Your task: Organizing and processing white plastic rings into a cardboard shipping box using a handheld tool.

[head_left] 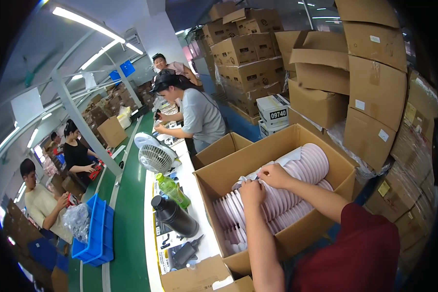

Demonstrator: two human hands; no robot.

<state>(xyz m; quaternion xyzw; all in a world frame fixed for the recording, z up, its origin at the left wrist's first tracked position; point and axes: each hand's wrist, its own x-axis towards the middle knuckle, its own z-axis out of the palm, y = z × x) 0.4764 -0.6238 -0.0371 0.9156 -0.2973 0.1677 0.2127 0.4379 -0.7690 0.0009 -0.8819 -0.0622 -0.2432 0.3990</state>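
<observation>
Both my hands are over an open cardboard box [272, 155], touching the top of rows of pale pinkish-white round pieces [312, 163] stacked edge to edge like discs. My left hand [253, 192] has its fingers curled in at the middle of the upper row. Just right of it, my right hand [273, 175] is bent in a pinch. Thin whitish plastic film [289, 157] lies over the row near the fingers. What sits between the fingertips is too small and covered to make out.
Left of the box, a white table holds a black bottle [174, 215], a green bottle [172, 191] and a white fan [155, 155]. Beyond runs a green conveyor [131, 194] with a blue crate [102, 233]. Stacked cartons [374, 87] stand right. Several people work nearby.
</observation>
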